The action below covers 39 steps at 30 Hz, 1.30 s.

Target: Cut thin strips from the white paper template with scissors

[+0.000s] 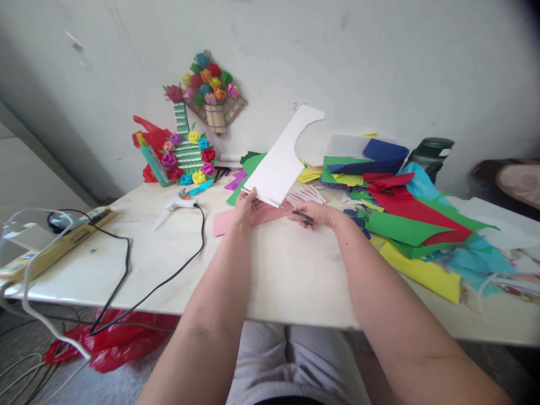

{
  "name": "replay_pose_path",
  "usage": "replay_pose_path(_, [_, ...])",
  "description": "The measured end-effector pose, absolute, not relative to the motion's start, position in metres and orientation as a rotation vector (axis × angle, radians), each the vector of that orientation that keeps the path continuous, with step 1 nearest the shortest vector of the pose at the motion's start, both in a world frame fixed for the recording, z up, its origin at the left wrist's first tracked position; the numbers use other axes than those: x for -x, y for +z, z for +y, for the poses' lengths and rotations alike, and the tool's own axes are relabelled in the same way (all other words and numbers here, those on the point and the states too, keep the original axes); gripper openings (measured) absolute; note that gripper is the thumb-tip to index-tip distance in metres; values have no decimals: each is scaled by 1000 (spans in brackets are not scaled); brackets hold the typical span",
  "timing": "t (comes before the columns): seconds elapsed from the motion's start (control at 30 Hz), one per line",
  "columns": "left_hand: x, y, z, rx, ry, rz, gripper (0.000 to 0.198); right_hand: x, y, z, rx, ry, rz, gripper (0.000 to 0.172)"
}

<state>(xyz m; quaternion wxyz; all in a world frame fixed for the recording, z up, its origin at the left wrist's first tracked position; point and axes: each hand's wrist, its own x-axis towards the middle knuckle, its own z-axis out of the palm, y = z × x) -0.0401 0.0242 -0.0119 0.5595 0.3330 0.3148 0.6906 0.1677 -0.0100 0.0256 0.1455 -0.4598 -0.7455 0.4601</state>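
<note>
My left hand (247,208) pinches the lower left corner of a sheet of white paper (276,163), which stands tilted above the table and has a curved cut-out on its right side. In my right hand (314,215) is a pair of scissors (302,216) with black handles. Their blades meet the paper's lower edge, where a narrow strip runs along the bottom. Under the paper lies a folded pink sheet (225,223). Several thin white strips (310,194) rest just beyond my right hand.
A white glue gun (175,205) with a black cord lies left. A green glue bottle (154,163) and paper-flower decorations (189,149) stand behind. Coloured paper (415,228) is heaped right, near a dark bottle (430,154). A yellow power strip (59,242) sits at the left edge.
</note>
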Motion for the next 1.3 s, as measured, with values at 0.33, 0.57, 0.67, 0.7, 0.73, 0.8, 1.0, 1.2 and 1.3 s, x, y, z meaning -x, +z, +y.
replay_pose_path(0.33, [40,-11,23,-782,1628,743,11,-167,25,-9,1322,1290,-2171,38])
replay_pose_path(0.57, [41,-11,22,-767,1648,746,11,-168,22,-5,1295,1286,-2178,36])
replay_pose_path(0.67, [41,-11,23,-782,1652,752,13,-168,19,-3,1261,1269,-2192,37])
replay_pose_path(0.7, [42,-12,23,-792,1646,754,14,-169,19,-3,1254,1268,-2196,37])
replay_pose_path(0.73, [42,-12,23,-798,1640,758,15,-169,18,-2,1251,1268,-2201,38])
replay_pose_path(0.8, [42,-12,24,-799,1637,764,17,-169,18,-2,1245,1271,-2206,38])
replay_pose_path(1.0, [42,-14,26,-812,1679,774,17,-170,18,-2,1232,1315,-2155,38])
replay_pose_path(1.2, [41,-13,26,-808,1750,806,18,-170,18,-1,1208,1349,-2118,38])
replay_pose_path(1.3, [41,-13,26,-796,1750,798,17,-172,15,2,1164,1351,-2124,38])
